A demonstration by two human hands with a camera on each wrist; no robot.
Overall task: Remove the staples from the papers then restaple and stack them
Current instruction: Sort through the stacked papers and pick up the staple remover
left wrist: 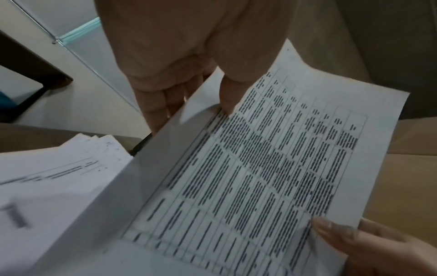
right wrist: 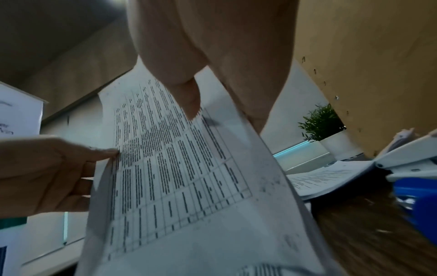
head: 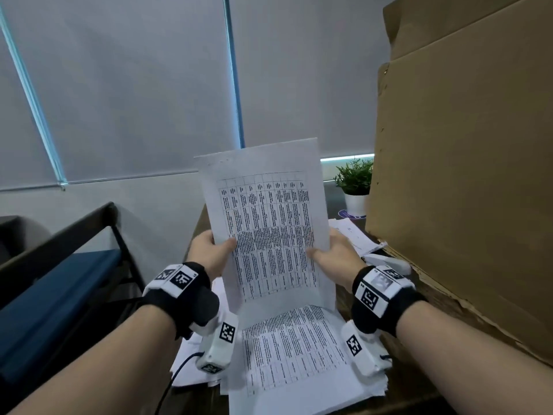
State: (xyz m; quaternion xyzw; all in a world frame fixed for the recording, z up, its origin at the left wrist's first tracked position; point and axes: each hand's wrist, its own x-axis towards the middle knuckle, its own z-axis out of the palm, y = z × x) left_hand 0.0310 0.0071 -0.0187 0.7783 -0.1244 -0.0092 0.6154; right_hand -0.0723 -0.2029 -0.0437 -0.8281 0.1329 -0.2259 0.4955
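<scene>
A cardboard wall [head: 460,175] fills the right of the head view, its ragged lower edge meeting the worktop [head: 425,381] and closing that side. A grey blind [head: 134,85] spans the upper left, and a dark frame [head: 74,232] stands at left.

At the frame's centre a held sheaf of papers [head: 263,223] stands nearly upright, white, printed with a dense ruled table in black. Its bottom edge meets the paper stack [head: 299,363] lying flat at bottom centre, which shows the same kind of table. Loose sheets [head: 191,363] fan out from under the stack's left side.

The left hand [head: 209,250] has its grip on the sheaf's left edge, thumb on the printed face and fingers behind. The right hand [head: 335,253] pinches the right edge likewise.

More papers [head: 356,235] lie at right beside the cardboard, with a white stapler [head: 386,260] just below them. In the right wrist view a blue object [right wrist: 418,201] lies under the stapler; I cannot tell what it is. A potted plant [head: 354,184] stands behind, right of the sheaf's top.
</scene>
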